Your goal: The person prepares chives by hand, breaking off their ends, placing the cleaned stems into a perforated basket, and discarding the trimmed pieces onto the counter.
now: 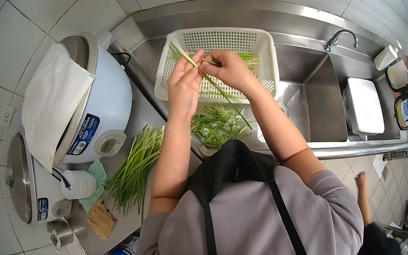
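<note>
My left hand (184, 88) pinches a long green stalk (219, 91), pale at its upper end like a spring onion. My right hand (230, 72) is closed on the same stalk, its fingertips meeting those of the left. Both hands are above the near side of a white perforated basket (162, 80), which has some green stalks (249, 59) in it. Below my hands, a heap of green trimmings (217, 128) lies in front of the basket. A bundle of long green stalks (134, 163) rests on the counter to the left.
A large rice cooker (111, 89) with a white cloth over it stands at left, beside another cooker (32, 167). To the right are a steel sink (312, 98), a tap (340, 38) and a white tray (365, 106). Another person's arm (363, 198) shows at lower right.
</note>
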`<control>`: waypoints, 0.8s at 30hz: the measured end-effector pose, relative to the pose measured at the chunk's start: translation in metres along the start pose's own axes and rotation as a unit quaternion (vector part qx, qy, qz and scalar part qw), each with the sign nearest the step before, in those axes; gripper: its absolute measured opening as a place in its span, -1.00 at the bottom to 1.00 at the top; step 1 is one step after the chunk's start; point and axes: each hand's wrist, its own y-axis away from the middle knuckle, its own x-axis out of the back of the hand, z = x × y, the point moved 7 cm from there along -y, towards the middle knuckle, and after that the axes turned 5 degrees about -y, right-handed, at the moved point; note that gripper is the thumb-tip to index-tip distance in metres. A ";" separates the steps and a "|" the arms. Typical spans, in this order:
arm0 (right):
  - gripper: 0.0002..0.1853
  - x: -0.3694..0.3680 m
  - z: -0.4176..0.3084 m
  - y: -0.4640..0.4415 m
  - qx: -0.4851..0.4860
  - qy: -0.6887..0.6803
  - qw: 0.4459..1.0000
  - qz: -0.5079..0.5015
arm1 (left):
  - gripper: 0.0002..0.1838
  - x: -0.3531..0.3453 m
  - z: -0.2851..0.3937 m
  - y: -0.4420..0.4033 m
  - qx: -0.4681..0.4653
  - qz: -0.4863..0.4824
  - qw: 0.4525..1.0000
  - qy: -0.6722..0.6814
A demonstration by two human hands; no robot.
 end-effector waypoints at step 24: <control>-0.84 -0.037 0.026 0.024 -0.033 -0.174 0.972 -0.154 | -0.66 0.053 -0.005 -0.010 -0.035 0.068 0.981 0.181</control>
